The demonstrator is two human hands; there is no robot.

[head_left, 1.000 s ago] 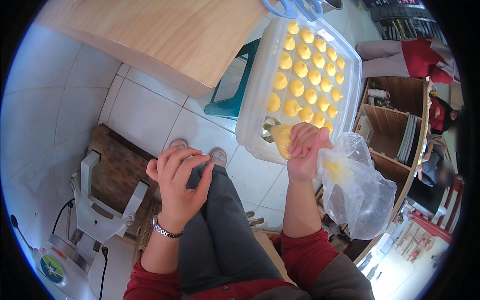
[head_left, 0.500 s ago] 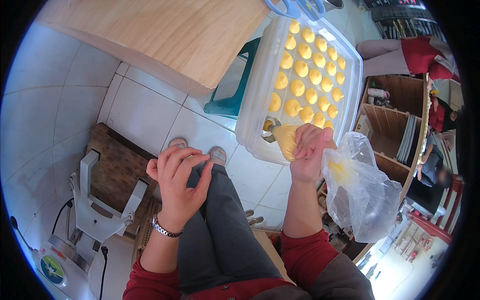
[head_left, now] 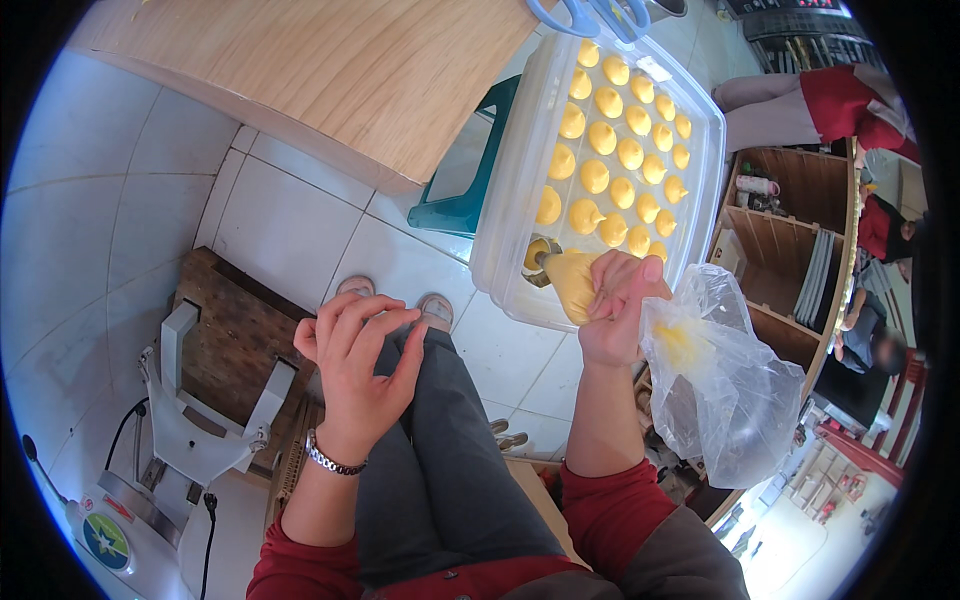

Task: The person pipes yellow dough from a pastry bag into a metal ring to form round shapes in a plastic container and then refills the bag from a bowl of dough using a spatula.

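Note:
My right hand [head_left: 622, 300] is closed around a clear plastic piping bag [head_left: 571, 285] filled with yellow cream. The loose, twisted end of the bag hangs out to the right of my fist. Its metal nozzle points down-left into a translucent plastic tub [head_left: 510, 293], over a fresh yellow mound [head_left: 537, 253] in the near-left corner. What seems to be a metal ring surrounds that mound, partly hidden by the nozzle. Rows of peaked yellow mounds [head_left: 630, 154] cover the tub's floor. My left hand [head_left: 362, 355], wearing a metal watch band, hovers above my legs with loosely bent fingers and holds nothing.
A green plastic stool [head_left: 447, 217] stands beneath the tub. Left of it is a wooden tabletop [head_left: 330, 70], and blue-handled scissors [head_left: 600, 17] lie at the tub's far edge. A grey metal frame [head_left: 205, 420] sits lower left. Wooden shelving [head_left: 790, 240] runs along the right; people are beyond.
More yellow cream shows under the nozzle inside the ring. My right hand has barely shifted and my left keeps its pose. A person in red at the upper right has moved slightly.

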